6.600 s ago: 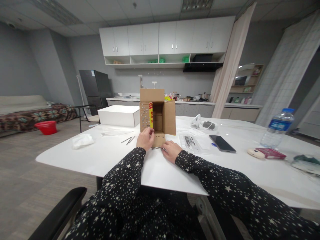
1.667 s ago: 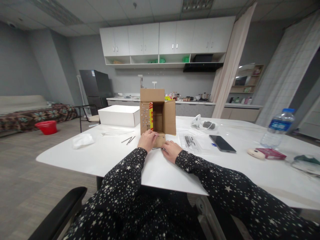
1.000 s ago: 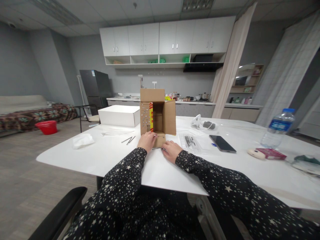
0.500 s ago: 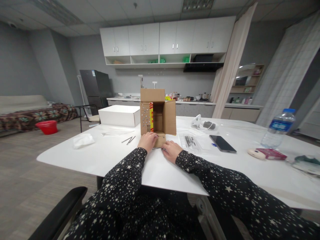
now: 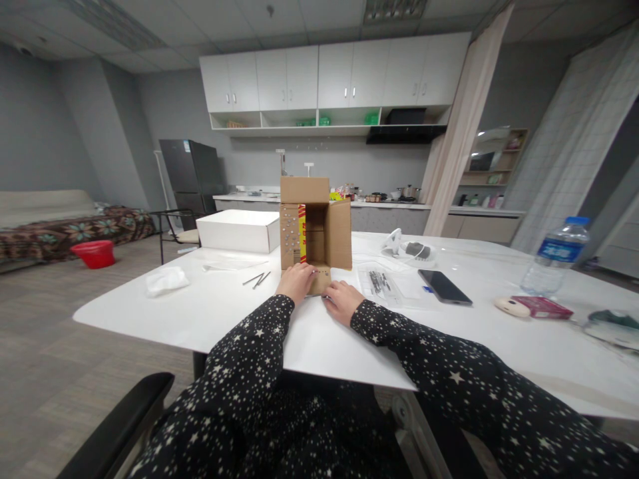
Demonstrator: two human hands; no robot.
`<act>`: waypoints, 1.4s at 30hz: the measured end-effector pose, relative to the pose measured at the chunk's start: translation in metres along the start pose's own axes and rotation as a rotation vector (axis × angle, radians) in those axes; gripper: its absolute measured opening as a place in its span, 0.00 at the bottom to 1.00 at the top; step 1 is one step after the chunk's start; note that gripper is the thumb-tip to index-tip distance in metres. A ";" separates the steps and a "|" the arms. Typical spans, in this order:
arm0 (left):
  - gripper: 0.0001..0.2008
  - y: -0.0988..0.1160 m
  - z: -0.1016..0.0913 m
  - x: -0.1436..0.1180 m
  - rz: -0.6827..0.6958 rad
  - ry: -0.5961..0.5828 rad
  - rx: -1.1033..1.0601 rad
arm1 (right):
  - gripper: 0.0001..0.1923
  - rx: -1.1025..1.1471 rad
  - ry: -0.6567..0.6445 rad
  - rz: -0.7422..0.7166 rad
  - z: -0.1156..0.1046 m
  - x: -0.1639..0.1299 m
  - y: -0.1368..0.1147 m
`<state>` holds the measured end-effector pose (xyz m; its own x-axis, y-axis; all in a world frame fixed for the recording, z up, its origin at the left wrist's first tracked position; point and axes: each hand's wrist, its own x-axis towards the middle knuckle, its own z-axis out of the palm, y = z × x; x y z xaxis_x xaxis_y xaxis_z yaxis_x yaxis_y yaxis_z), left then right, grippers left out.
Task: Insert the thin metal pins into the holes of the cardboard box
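A cardboard box [image 5: 315,223] is seen standing on its side on the white tabletop [image 5: 239,313], its open mouth turned toward the person, with one flap raised at the top, one swung out to the right and one laid flat on the tabletop in front. Small round fasteners are dotted over its left side, beside a strip of yellow and red tape. The left hand [image 5: 295,282] is laid palm down on the lower flap, fingers curled over its left part; whether anything is pinched beneath them cannot be told. The right hand [image 5: 341,300] is rested on the tabletop at the flap's near right corner, fingers bent, and a thin metal piece seems to be touched at its fingertips, though a grasp cannot be made out. Both arms are covered by dark sleeves with white stars.

A white box [image 5: 238,231] is placed just left of the cardboard box, and a few thin metal rods [image 5: 256,279] lie in front of it. A clear bag [image 5: 387,284], a phone [image 5: 444,287] and a water bottle [image 5: 555,256] are spread to the right.
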<state>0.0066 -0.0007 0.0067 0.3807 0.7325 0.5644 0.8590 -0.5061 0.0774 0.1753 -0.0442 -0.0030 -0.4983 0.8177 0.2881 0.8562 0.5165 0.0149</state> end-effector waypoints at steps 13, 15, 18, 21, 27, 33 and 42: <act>0.13 0.000 0.000 0.000 0.013 0.007 0.032 | 0.14 0.010 0.015 -0.006 0.001 0.000 0.000; 0.13 -0.001 0.000 0.000 0.008 0.009 0.040 | 0.14 0.009 0.023 -0.007 0.002 0.000 0.001; 0.13 -0.002 0.002 0.000 -0.002 0.021 0.056 | 0.14 0.008 0.027 -0.013 0.003 0.000 0.001; 0.13 -0.004 0.003 0.000 -0.016 0.038 0.068 | 0.14 0.004 0.005 -0.016 0.002 0.001 0.001; 0.13 -0.004 0.005 0.001 0.006 0.033 0.051 | 0.14 0.006 0.006 -0.014 0.001 0.001 0.001; 0.14 -0.002 0.006 0.001 0.042 0.036 0.063 | 0.14 0.015 0.031 -0.021 0.004 0.001 0.002; 0.13 -0.002 0.007 0.002 0.009 0.056 0.055 | 0.14 0.001 0.022 -0.015 0.002 0.001 0.001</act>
<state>0.0076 0.0051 0.0021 0.3698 0.7006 0.6103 0.8736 -0.4858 0.0282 0.1753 -0.0431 -0.0043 -0.5078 0.8042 0.3090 0.8486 0.5286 0.0187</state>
